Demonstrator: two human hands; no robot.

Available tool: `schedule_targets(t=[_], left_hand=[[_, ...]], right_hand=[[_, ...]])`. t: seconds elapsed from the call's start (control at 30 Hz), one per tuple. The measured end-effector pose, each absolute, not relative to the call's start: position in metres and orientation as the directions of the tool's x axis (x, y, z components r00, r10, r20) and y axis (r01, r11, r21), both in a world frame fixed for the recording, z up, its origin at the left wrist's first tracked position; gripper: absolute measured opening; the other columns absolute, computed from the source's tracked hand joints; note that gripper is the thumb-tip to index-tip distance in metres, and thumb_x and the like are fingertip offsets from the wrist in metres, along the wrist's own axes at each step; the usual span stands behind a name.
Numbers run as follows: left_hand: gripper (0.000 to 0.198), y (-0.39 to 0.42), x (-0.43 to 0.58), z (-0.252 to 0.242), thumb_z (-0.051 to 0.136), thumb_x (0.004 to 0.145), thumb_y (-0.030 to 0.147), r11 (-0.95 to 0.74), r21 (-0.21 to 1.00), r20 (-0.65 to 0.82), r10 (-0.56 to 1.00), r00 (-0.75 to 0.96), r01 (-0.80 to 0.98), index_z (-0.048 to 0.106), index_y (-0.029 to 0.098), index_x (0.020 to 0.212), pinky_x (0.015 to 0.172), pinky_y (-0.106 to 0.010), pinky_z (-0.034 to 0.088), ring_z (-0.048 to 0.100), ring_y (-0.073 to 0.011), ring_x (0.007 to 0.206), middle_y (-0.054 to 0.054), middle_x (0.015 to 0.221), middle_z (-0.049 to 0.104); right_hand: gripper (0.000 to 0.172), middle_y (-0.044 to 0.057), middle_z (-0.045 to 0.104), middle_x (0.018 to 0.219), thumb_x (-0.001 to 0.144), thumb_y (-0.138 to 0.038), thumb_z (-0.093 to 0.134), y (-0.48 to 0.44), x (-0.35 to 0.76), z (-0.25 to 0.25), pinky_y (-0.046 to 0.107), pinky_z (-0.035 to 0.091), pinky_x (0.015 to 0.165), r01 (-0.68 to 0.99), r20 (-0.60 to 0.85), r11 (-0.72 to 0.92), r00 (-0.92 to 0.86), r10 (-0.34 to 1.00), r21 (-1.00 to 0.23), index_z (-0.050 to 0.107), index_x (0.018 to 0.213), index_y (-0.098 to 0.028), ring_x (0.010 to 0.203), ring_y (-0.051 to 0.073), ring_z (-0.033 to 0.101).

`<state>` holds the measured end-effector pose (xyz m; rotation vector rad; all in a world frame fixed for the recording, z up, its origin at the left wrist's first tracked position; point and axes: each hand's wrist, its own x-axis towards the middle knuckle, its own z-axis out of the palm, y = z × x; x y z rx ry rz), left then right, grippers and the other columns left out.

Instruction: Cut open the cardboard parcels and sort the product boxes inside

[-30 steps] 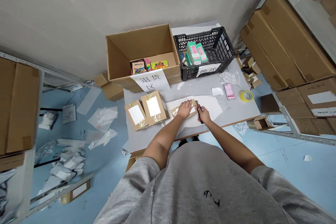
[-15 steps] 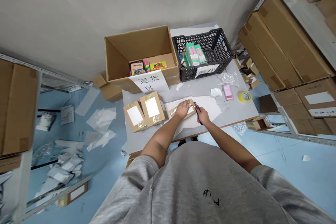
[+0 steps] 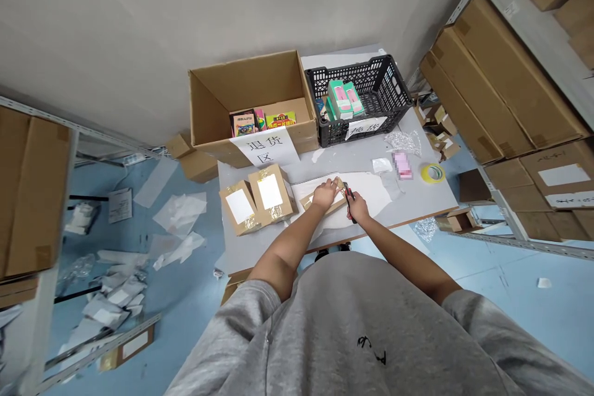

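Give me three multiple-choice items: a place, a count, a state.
1. Where is the yellow tape roll? A) in the black crate B) on the table C) on the floor
2. How many white-labelled kraft boxes sit left of the left hand? A) one B) three C) two
3. What is the right hand doing? A) gripping a utility knife B) hanging empty C) lifting a box

1 B: it lies on the grey tabletop.
2 C: two sit side by side.
3 A: its fingers wrap the knife handle.
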<state>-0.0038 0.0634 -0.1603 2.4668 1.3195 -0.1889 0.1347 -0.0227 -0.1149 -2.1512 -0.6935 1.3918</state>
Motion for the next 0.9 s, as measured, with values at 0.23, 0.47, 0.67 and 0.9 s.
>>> schedule_targets(t=[0.23,0.47,0.67,0.9], left_hand=[[0.06,0.068,-0.002,-0.16,0.042,0.119,0.046,-0.498,0.24,-0.273,0.789,0.551,0.833,0.047,0.019,0.173,0.095,-0.041,0.06,0.072,-0.0344,0.123,-0.024,0.148,0.066],[0.061,0.07,0.0,-0.163,0.039,0.119,0.043,-0.504,0.23,-0.263,0.791,0.552,0.833,0.046,0.012,0.172,0.096,-0.042,0.058,0.072,-0.0348,0.121,-0.027,0.144,0.068],[0.061,0.062,0.0,-0.164,0.037,0.12,0.041,-0.534,0.238,-0.234,0.779,0.581,0.811,0.047,0.011,0.171,0.104,-0.045,0.054,0.069,-0.0354,0.126,-0.027,0.146,0.066],[0.059,0.059,-0.001,-0.166,0.036,0.12,0.042,-0.536,0.256,-0.206,0.783,0.588,0.804,0.049,0.014,0.17,0.107,-0.046,0.052,0.068,-0.0346,0.126,-0.025,0.143,0.067]], right_hand=[[0.022,-0.007,0.057,0.055,0.119,-0.04,0.046,-0.022,0.133,-0.115,0.022,0.051,0.041,0.122,-0.712,-0.784,0.353,0.607,-0.609,0.058,0.116,-0.022,0.039,0.016,0.063],[0.028,-0.001,0.064,0.063,0.118,-0.046,0.049,-0.009,0.127,-0.112,0.03,0.054,0.042,0.166,-0.719,-0.793,0.344,0.603,-0.586,0.059,0.122,-0.02,0.042,0.022,0.067],[0.027,-0.002,0.062,0.06,0.119,-0.044,0.045,-0.016,0.121,-0.113,0.03,0.057,0.045,0.09,-0.749,-0.811,0.335,0.572,-0.579,0.057,0.124,-0.021,0.042,0.022,0.067],[0.021,-0.006,0.058,0.057,0.119,-0.038,0.043,-0.021,0.123,-0.117,0.028,0.055,0.044,0.121,-0.732,-0.8,0.34,0.59,-0.588,0.056,0.122,-0.022,0.039,0.02,0.063]])
